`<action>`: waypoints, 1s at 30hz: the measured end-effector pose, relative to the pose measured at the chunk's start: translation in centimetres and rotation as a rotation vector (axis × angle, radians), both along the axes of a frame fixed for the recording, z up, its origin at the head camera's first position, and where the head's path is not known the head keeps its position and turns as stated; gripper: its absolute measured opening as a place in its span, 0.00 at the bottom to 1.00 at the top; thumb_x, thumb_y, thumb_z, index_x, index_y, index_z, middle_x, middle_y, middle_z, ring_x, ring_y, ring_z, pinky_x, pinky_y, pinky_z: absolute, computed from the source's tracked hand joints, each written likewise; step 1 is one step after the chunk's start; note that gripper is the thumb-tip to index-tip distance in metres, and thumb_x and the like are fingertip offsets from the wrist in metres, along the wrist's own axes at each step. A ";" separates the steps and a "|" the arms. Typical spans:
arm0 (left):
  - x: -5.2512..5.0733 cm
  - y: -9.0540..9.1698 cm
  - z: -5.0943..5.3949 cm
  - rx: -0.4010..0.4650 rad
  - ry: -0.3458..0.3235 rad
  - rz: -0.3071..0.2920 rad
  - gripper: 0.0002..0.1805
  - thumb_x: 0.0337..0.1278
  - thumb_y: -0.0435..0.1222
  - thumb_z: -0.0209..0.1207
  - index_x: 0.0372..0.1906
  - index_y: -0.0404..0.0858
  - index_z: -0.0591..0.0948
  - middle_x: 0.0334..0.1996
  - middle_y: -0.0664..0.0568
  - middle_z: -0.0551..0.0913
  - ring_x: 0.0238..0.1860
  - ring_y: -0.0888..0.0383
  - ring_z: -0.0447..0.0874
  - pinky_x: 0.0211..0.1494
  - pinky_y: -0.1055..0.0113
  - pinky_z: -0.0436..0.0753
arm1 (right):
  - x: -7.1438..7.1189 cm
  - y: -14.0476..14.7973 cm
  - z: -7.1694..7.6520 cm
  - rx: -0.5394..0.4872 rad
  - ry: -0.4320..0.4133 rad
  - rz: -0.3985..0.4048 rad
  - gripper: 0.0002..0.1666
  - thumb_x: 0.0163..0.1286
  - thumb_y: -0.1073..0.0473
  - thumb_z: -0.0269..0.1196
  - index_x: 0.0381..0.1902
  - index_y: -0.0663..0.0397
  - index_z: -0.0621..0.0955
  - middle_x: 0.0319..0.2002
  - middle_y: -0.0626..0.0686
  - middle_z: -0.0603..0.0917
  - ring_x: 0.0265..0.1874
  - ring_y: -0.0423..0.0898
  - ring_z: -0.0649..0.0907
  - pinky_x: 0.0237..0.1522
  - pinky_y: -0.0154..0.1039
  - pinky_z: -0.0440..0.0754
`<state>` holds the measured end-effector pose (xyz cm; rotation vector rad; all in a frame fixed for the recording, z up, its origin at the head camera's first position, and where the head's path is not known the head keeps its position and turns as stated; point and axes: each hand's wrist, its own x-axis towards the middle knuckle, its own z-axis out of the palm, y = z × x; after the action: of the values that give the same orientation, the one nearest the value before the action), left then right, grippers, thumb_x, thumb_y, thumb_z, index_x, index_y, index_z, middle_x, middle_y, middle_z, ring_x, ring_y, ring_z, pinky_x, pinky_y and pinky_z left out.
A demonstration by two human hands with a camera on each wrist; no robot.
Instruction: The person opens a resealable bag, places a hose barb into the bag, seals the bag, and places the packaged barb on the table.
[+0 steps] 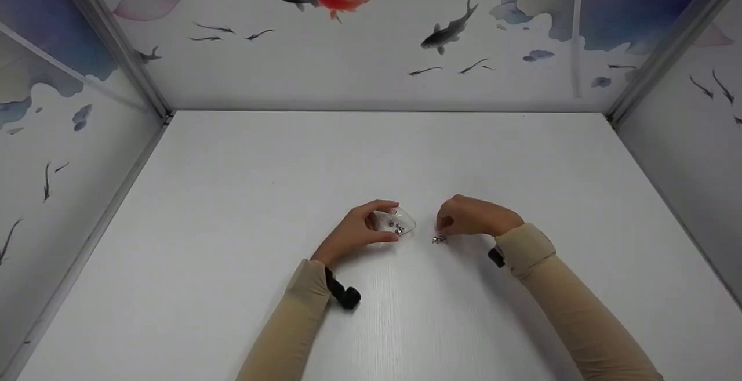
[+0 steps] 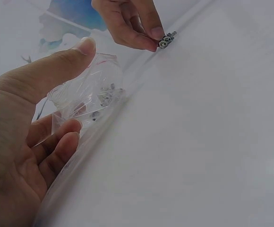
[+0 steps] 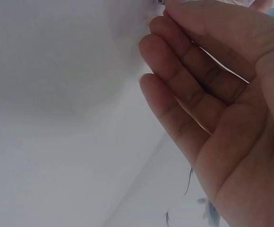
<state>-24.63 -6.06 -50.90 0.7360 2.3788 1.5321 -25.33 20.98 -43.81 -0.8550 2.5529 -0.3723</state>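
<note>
My left hand [image 1: 353,230] holds a clear plastic bag [image 1: 407,217] between its thumb and fingers, low over the white table. Several small silvery metal parts [image 2: 107,96] lie inside the bag, gathered toward its far end. To the right of the bag, a small cluster of metal nuts [image 1: 439,240] is at the tabletop. My right hand [image 1: 472,216] reaches down to it, and in the left wrist view its thumb and forefinger pinch at the nuts [image 2: 165,41]. The right wrist view shows the other fingers bent, with a sliver of metal [image 3: 160,2] at the fingertips.
The white tabletop [image 1: 232,166] spreads around both hands. A back panel [image 1: 382,79] painted with fish and side panels [image 1: 64,137] enclose it on three sides. A black wrist strap piece [image 1: 348,298] hangs beside the left sleeve.
</note>
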 end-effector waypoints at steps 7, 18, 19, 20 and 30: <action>0.1 0.0 0.1 -0.011 -0.005 0.002 0.36 0.45 0.50 0.72 0.63 0.52 0.75 0.54 0.60 0.79 0.35 0.59 0.71 0.41 0.68 0.72 | 0.2 0.1 -0.1 -0.004 0.027 0.009 0.05 0.62 0.64 0.67 0.36 0.51 0.88 0.34 0.45 0.86 0.34 0.38 0.80 0.41 0.37 0.80; 0.2 0.1 0.4 -0.014 -0.037 0.005 0.35 0.47 0.43 0.72 0.64 0.51 0.74 0.57 0.55 0.78 0.36 0.56 0.70 0.42 0.66 0.70 | 0.3 0.2 0.1 -0.013 0.053 0.002 0.05 0.61 0.63 0.68 0.35 0.51 0.88 0.34 0.45 0.86 0.36 0.40 0.81 0.43 0.39 0.81; 0.2 0.1 0.4 -0.014 -0.036 0.005 0.35 0.47 0.43 0.72 0.64 0.51 0.74 0.58 0.54 0.78 0.36 0.56 0.70 0.42 0.67 0.70 | 0.3 0.2 0.1 -0.011 0.055 0.001 0.05 0.61 0.62 0.68 0.35 0.51 0.88 0.34 0.45 0.86 0.35 0.40 0.81 0.43 0.39 0.81; 0.1 0.1 0.3 -0.009 -0.032 0.006 0.35 0.46 0.44 0.72 0.64 0.53 0.74 0.57 0.55 0.78 0.37 0.57 0.70 0.42 0.66 0.70 | 0.3 0.1 0.2 -0.010 0.057 0.003 0.05 0.61 0.63 0.68 0.35 0.51 0.88 0.34 0.46 0.86 0.35 0.39 0.81 0.42 0.38 0.81; 0.1 0.0 0.1 0.001 -0.001 -0.006 0.35 0.45 0.48 0.72 0.63 0.53 0.75 0.53 0.60 0.79 0.35 0.59 0.71 0.40 0.68 0.72 | 0.2 -0.3 -0.2 0.042 0.056 0.008 0.04 0.63 0.63 0.65 0.35 0.51 0.87 0.34 0.46 0.85 0.32 0.40 0.78 0.41 0.38 0.80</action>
<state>-24.54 -6.02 -50.78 0.7415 2.3735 1.5307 -25.15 20.72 -44.00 -0.8714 2.5979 -0.2950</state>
